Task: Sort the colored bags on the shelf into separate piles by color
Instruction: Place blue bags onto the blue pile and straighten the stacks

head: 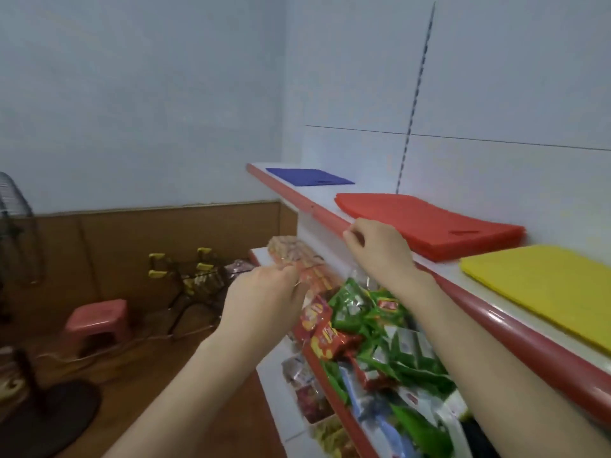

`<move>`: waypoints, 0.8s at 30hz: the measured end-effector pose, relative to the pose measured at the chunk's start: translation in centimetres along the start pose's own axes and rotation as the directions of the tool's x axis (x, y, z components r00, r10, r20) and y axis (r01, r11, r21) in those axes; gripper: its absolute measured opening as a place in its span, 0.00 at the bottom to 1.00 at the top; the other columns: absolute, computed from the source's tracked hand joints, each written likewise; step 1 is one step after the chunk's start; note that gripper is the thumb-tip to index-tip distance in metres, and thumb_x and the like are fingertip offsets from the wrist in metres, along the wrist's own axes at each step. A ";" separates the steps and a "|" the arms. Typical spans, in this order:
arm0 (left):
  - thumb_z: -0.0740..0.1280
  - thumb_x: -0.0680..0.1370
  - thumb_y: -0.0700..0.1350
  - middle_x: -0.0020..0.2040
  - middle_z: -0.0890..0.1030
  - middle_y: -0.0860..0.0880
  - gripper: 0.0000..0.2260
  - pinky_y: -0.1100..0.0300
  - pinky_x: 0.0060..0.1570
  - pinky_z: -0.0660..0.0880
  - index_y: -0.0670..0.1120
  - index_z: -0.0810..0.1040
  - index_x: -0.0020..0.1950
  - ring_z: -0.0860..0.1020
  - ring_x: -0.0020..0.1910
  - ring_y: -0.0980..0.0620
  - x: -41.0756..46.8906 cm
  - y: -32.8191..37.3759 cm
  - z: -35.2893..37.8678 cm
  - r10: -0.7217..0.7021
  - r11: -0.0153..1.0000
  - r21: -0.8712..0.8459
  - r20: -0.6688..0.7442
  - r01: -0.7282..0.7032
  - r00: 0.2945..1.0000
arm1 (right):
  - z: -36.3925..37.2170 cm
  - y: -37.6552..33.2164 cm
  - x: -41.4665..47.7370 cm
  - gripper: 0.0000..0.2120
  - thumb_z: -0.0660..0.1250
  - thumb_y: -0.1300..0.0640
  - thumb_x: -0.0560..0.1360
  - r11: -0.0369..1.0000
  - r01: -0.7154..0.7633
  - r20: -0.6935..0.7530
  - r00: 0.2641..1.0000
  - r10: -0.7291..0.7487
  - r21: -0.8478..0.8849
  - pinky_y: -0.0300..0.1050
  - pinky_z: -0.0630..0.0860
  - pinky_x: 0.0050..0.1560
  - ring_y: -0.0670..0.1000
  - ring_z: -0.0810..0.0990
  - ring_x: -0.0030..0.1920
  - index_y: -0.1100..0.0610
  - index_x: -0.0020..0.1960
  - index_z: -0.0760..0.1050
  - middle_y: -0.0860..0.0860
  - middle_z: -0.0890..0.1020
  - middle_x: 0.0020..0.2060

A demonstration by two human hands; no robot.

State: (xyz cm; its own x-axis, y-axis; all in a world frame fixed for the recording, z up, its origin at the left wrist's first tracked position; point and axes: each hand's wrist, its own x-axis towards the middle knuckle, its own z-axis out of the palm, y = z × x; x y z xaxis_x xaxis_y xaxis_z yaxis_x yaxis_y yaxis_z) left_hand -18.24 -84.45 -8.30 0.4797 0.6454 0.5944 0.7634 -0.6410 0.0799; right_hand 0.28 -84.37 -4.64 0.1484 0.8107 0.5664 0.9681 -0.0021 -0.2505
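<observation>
Three flat piles of bags lie on the top shelf (330,223): a blue pile (309,177) at the far end, a red pile (426,223) in the middle and a yellow pile (542,285) nearest me. My right hand (377,246) hovers at the shelf's red front edge beside the red pile, fingers curled, nothing visible in it. My left hand (261,295) pinches a blurred snack packet (297,259) in front of the lower shelf.
The lower shelf (334,404) is crowded with green and red snack packets (380,328). Down on the brown floor to the left stand a pink stool (99,319), a wire rack with yellow clips (195,276) and a dark fan base (43,414).
</observation>
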 end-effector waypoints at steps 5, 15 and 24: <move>0.54 0.80 0.54 0.44 0.79 0.53 0.15 0.62 0.40 0.76 0.49 0.77 0.49 0.77 0.41 0.55 5.5 -6.4 1.9 -0.117 0.989 0.096 -0.004 0.116 0.993 | 5.2 -1.6 8.6 0.09 0.56 0.55 0.80 0.995 0.071 0.040 0.996 -0.074 0.063 0.38 0.57 0.28 0.49 0.69 0.38 0.55 0.44 0.72 0.49 0.73 0.38; 0.55 0.80 0.53 0.43 0.78 0.53 0.13 0.69 0.34 0.67 0.49 0.77 0.49 0.75 0.40 0.57 12.9 -18.2 6.9 -0.245 0.965 0.082 -0.043 0.248 0.968 | 16.7 -4.8 21.0 0.11 0.57 0.52 0.80 0.984 0.087 0.147 0.983 -0.110 0.153 0.46 0.78 0.48 0.48 0.78 0.44 0.55 0.51 0.76 0.50 0.79 0.43; 0.56 0.80 0.54 0.40 0.76 0.54 0.13 0.69 0.33 0.69 0.49 0.76 0.47 0.74 0.37 0.57 22.2 -32.0 12.6 -0.150 0.988 0.040 0.023 0.149 0.988 | 25.5 -6.9 32.1 0.12 0.56 0.53 0.80 0.998 -0.025 0.089 0.996 0.020 0.053 0.45 0.74 0.40 0.52 0.77 0.43 0.56 0.48 0.75 0.51 0.79 0.42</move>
State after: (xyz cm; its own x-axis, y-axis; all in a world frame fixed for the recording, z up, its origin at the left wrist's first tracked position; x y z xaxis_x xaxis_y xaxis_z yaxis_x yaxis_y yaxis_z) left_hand -26.54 -44.35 -7.76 0.3694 0.7441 0.5567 0.8433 -0.5201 0.1356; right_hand -6.79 -43.40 -4.77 0.1494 0.8595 0.4888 0.9521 0.0083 -0.3056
